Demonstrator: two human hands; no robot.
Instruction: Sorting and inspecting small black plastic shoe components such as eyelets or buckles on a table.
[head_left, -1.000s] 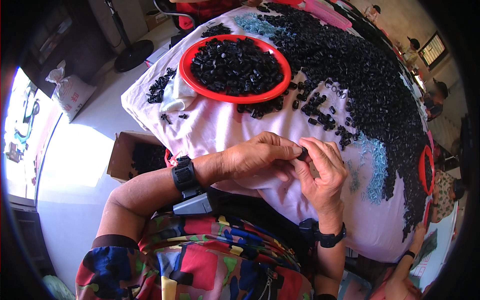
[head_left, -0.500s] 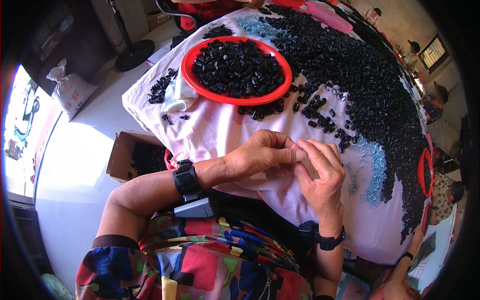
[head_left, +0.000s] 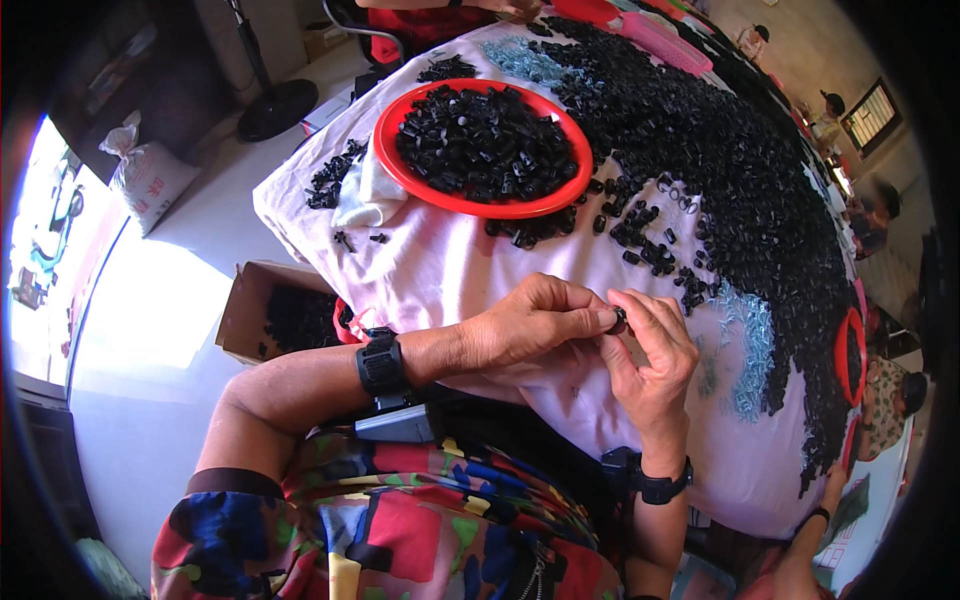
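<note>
My left hand [head_left: 545, 322] and my right hand [head_left: 655, 360] meet over the near part of the pink cloth. Between their fingertips is a small black plastic piece [head_left: 619, 321], partly covered by the fingers. The left thumb and forefinger pinch it from one side; the right fingers and thumb close on it from the other. Past my hands stands a red basin [head_left: 400, 185] heaped with short black plastic pieces [head_left: 480, 145]. Loose black caps [head_left: 645, 240] lie scattered between the basin and a large black pile [head_left: 740, 190].
Small clear-blue pieces [head_left: 750, 360] lie right of my hands. A cardboard box [head_left: 245, 315] with black parts stands on the floor at left, near a white sack [head_left: 150, 180]. Another person's arm [head_left: 820, 520] reaches in at lower right. Others sit along the table's far side.
The black piece now shows between my fingertips, where it was hidden before. My hands have shifted slightly down and to the right. The whole view has moved a little.
</note>
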